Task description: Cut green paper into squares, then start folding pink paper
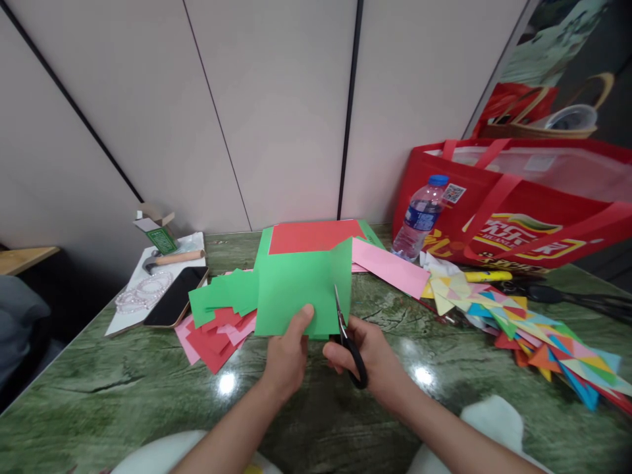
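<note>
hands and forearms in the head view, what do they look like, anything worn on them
The left hand and right hand are bare: no gloves, rings, watch or bracelet shows. The forearms are uncovered and narrow towards the wrists, with no sleeves in view. White cloth at the bottom may be clothing.

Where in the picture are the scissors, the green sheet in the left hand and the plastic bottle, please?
Scissors [342, 324]: head view, on the blades near the pivot.
Green sheet [295, 283]: head view, on its broad face.
Plastic bottle [421, 218]: head view, on its blue label.
</note>
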`<act>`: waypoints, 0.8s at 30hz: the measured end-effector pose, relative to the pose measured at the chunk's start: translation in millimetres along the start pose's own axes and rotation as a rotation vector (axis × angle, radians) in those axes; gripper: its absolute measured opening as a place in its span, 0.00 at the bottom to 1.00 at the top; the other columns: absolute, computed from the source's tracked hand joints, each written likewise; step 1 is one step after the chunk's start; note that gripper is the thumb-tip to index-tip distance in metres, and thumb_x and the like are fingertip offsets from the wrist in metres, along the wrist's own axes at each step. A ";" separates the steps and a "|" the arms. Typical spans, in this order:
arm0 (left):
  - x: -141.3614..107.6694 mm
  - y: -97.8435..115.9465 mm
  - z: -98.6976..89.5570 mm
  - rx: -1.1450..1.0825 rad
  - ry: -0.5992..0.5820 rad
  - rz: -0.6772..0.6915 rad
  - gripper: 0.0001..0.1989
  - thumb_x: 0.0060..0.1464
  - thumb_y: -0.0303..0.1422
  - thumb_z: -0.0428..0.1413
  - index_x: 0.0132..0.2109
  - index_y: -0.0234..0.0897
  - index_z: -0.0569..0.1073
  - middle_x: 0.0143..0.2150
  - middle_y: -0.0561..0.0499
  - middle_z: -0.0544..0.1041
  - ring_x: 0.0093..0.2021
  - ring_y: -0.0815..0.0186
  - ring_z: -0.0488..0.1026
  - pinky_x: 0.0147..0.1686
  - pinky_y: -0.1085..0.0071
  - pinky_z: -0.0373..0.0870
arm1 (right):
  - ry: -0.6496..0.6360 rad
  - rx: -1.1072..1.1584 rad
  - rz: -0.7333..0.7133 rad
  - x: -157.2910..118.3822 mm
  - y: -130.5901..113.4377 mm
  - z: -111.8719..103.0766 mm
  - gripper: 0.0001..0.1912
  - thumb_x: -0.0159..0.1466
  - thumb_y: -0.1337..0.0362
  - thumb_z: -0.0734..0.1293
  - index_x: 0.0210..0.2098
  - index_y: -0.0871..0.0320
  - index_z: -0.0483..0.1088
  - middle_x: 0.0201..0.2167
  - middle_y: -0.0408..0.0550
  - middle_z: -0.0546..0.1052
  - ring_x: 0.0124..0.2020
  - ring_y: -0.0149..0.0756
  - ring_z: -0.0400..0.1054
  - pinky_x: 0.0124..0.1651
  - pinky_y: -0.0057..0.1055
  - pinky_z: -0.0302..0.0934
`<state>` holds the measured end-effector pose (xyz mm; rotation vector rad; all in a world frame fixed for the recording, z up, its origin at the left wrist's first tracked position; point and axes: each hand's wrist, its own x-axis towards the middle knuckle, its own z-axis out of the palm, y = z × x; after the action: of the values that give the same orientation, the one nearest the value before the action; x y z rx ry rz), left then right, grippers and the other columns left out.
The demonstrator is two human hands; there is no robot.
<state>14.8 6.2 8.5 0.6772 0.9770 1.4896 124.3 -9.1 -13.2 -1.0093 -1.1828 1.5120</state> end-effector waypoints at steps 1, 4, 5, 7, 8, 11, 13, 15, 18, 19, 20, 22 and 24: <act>0.0 0.1 0.1 0.000 -0.003 0.001 0.18 0.39 0.34 0.59 0.41 0.39 0.72 0.40 0.51 0.76 0.42 0.62 0.70 0.44 0.68 0.65 | 0.000 0.000 0.000 0.0 -0.1 0.1 0.20 0.43 0.54 0.73 0.26 0.59 0.62 0.15 0.35 0.63 0.16 0.24 0.55 0.19 0.23 0.51; -0.3 1.0 1.0 -0.001 0.017 0.007 0.18 0.37 0.34 0.59 0.41 0.39 0.72 0.39 0.51 0.76 0.40 0.62 0.71 0.43 0.67 0.65 | 0.007 -0.010 0.000 -0.1 -0.8 0.4 0.20 0.43 0.54 0.72 0.26 0.58 0.61 0.14 0.35 0.63 0.16 0.25 0.55 0.19 0.23 0.51; -0.5 1.3 1.3 -0.002 0.024 0.008 0.18 0.37 0.34 0.60 0.40 0.38 0.72 0.38 0.51 0.76 0.40 0.62 0.71 0.42 0.67 0.65 | 0.009 -0.012 0.001 -0.1 -1.0 0.4 0.20 0.43 0.54 0.72 0.25 0.58 0.61 0.14 0.35 0.63 0.16 0.25 0.55 0.19 0.23 0.50; -0.9 1.3 1.4 -0.008 0.030 -0.003 0.19 0.37 0.34 0.60 0.40 0.37 0.72 0.37 0.51 0.76 0.38 0.63 0.71 0.41 0.67 0.65 | 0.010 -0.013 0.002 -0.1 -1.2 0.4 0.20 0.42 0.54 0.72 0.25 0.58 0.61 0.14 0.35 0.63 0.15 0.25 0.55 0.19 0.23 0.50; -1.0 1.1 1.3 -0.012 0.030 -0.015 0.19 0.37 0.34 0.60 0.41 0.37 0.72 0.36 0.51 0.76 0.37 0.63 0.71 0.41 0.68 0.65 | 0.010 -0.016 0.003 -0.2 -1.2 0.3 0.20 0.43 0.54 0.72 0.25 0.58 0.61 0.13 0.35 0.63 0.15 0.25 0.55 0.19 0.23 0.50; -1.1 0.4 0.5 -0.022 0.021 -0.021 0.19 0.37 0.34 0.60 0.42 0.38 0.72 0.35 0.52 0.76 0.36 0.64 0.71 0.40 0.68 0.65 | 0.014 -0.034 0.008 -0.2 -1.0 -0.4 0.20 0.43 0.54 0.72 0.25 0.58 0.61 0.13 0.35 0.63 0.15 0.25 0.55 0.18 0.23 0.50; -1.3 0.6 0.4 -0.026 0.007 0.002 0.19 0.38 0.33 0.60 0.41 0.38 0.72 0.36 0.52 0.76 0.37 0.64 0.71 0.41 0.68 0.65 | 0.022 -0.051 0.009 -0.5 -1.1 -0.7 0.20 0.43 0.53 0.72 0.24 0.58 0.60 0.13 0.35 0.64 0.14 0.25 0.56 0.18 0.23 0.50; -1.5 1.5 0.9 -0.026 0.001 0.017 0.18 0.38 0.33 0.59 0.41 0.39 0.72 0.36 0.52 0.76 0.38 0.63 0.71 0.41 0.69 0.65 | 0.029 -0.063 0.009 -1.1 -1.4 -0.7 0.20 0.44 0.52 0.71 0.24 0.58 0.60 0.12 0.36 0.64 0.14 0.25 0.56 0.17 0.23 0.50; -1.8 2.7 2.4 -0.026 0.025 0.009 0.19 0.37 0.33 0.60 0.41 0.38 0.71 0.33 0.53 0.76 0.37 0.64 0.71 0.40 0.69 0.66 | 0.043 -0.066 0.026 -2.1 -1.8 -0.2 0.20 0.44 0.51 0.71 0.24 0.58 0.60 0.12 0.36 0.64 0.13 0.25 0.56 0.17 0.23 0.50; -2.0 2.8 2.9 -0.025 0.032 0.004 0.20 0.36 0.33 0.60 0.41 0.38 0.71 0.33 0.53 0.76 0.36 0.64 0.71 0.40 0.69 0.66 | 0.046 -0.064 0.034 -2.4 -1.8 0.1 0.20 0.44 0.52 0.71 0.23 0.58 0.60 0.12 0.36 0.64 0.13 0.25 0.56 0.17 0.23 0.50; -2.1 2.7 3.3 -0.021 0.037 0.005 0.20 0.36 0.34 0.60 0.41 0.38 0.71 0.33 0.54 0.76 0.36 0.64 0.71 0.39 0.69 0.66 | 0.048 -0.062 0.040 -2.6 -1.6 0.3 0.20 0.43 0.52 0.71 0.23 0.58 0.60 0.11 0.36 0.64 0.13 0.25 0.57 0.17 0.23 0.50; -2.3 2.2 4.0 0.000 0.030 0.020 0.19 0.36 0.34 0.60 0.40 0.38 0.71 0.34 0.53 0.76 0.36 0.64 0.71 0.39 0.68 0.67 | 0.045 -0.059 0.045 -2.9 -1.3 0.8 0.20 0.43 0.53 0.72 0.23 0.58 0.60 0.10 0.35 0.63 0.13 0.25 0.57 0.17 0.23 0.51; -2.1 2.8 4.4 0.029 0.023 0.048 0.17 0.36 0.35 0.60 0.38 0.37 0.72 0.34 0.51 0.76 0.36 0.63 0.71 0.41 0.67 0.66 | 0.028 -0.052 0.042 -3.0 -1.8 1.0 0.19 0.45 0.53 0.70 0.23 0.59 0.60 0.10 0.34 0.63 0.13 0.25 0.57 0.17 0.23 0.52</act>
<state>17.5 5.1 13.3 0.7098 1.0080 1.5310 124.3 -12.1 -11.0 -1.0927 -1.1931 1.5014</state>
